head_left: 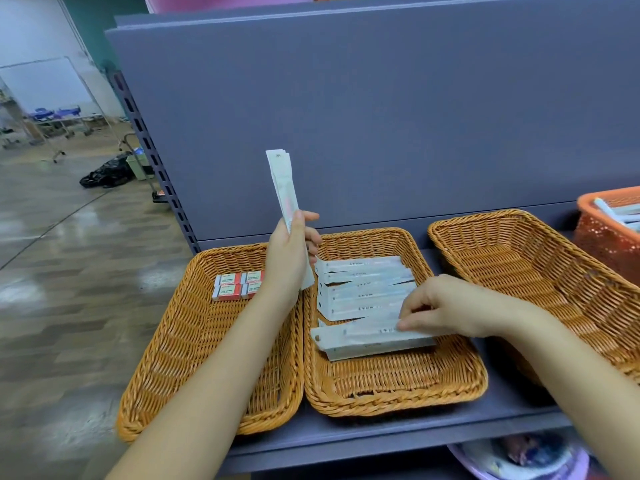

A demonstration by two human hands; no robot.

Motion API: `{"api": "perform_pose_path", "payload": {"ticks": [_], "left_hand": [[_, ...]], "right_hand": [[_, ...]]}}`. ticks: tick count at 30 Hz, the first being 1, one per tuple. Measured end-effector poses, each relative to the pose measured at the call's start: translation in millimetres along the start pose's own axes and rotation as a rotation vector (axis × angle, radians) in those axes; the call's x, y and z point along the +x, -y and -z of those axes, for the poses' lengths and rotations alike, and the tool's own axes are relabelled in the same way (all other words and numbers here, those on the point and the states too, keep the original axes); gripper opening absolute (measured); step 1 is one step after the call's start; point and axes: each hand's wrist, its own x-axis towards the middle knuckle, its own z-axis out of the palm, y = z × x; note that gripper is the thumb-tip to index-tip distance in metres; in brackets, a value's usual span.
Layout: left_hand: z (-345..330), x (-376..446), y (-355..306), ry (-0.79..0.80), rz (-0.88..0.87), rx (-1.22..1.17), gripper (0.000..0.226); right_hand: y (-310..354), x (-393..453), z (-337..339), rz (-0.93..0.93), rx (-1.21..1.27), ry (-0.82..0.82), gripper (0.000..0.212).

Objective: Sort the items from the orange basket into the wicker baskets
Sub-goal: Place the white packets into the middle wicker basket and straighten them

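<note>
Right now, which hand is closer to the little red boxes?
Left. The left hand is raised just right of the small red boxes in the left wicker basket; the right hand is over the middle wicker basket.

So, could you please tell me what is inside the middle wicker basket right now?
The middle wicker basket holds a row of long white packets. The right hand pinches the nearest one, hiding its end; the basket floor beneath them is covered.
</note>
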Motion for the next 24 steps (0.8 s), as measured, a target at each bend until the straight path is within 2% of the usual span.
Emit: {"api": "perform_pose_path", "payload": {"ticks": [3,7,14,18,21,24], "left_hand": [[-2,-1,0,0.01,0.001,0.014,0.029],[-3,-2,0,0.026,0.001,0.033,0.029],[-6,-2,3,0.042,-0.011,0.08,0.03],[-7,-3,4,0.072,-0.028,0.085,0.03],[-8,-4,4,0.098,-0.038,0.088,0.03],[-9,-5,4,0.111,-0.044,0.092,0.03]], "right_hand": [[0,7,-7,-0.028,-0.048,0.108,0.021],[3,14,-10,-0.058,-0.139,0.184,0.029],[7,19,-27,-0.084,-0.216,0.136,0.018],[10,25,-33,-0.063,-0.345,0.09,0.016],[12,24,-34,-0.074,-0.385,0.068,0.02],[11,25,-38,-0.09,-0.417,0.038,0.033]]}}
